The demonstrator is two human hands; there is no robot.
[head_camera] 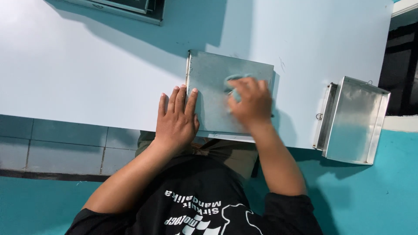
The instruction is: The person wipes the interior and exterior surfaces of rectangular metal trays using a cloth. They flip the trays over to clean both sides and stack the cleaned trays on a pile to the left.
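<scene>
My left hand (176, 116) lay flat, fingers straight and together, palm down on the left edge of the metal plate (213, 93), gripping nothing, only pressing. My right hand (251, 104) was curled shut around a small pale blue-green cloth (234, 80), a fold of it showing past my fingertips. The hand was blurred, so the exact finger hold could not be made out.

The plate lay on the white table (87, 65), directly ahead of me, its near edge touching or just overhanging the table edge. The cloth sat on the plate's right half, toward its far edge; the bare surface ran leftward from the cloth toward my left hand. The right hand was the one on the cloth, the left was nearer the plate's left rim. The plate's sides looked nearly equal, so I could not name a long axis with confidence.

Plate: dull grey sheet metal, flat, matt, faintly smudged, with a thin raised lip along the left side.

To the right, well apart from the plate, a shinier metal tray (355, 119) with upturned walls overhung the table edge.
</scene>
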